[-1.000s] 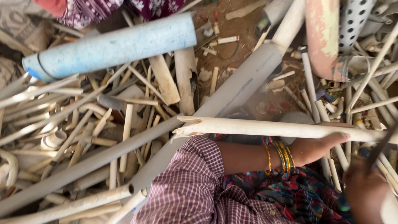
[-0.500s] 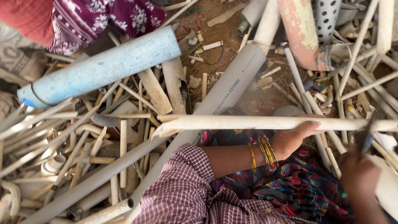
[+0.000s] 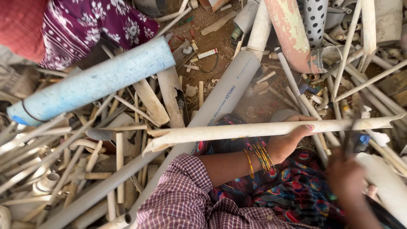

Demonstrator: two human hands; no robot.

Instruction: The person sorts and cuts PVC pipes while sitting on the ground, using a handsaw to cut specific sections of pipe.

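Fingers [image 3: 306,128] of the left hand [image 3: 292,140] curled closed around a long cream pipe [image 3: 263,129], whose long axis ran left-right across mid-frame. At lower right, the blurred right hand [image 3: 345,178] gripped a thin dark tool [image 3: 351,133] just beside it. Beyond lay a grey pipe [image 3: 224,95] and, upper left, a blue pipe [image 3: 91,87].

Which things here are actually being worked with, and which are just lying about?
In hand:
- left hand gripping the long cream pipe
- right hand, blurred, holding a thin dark tool against that pipe

Lying about:
- light blue pipe
- grey pipe
- pink-stained pipe
- perforated pipe
- broken pipe scraps
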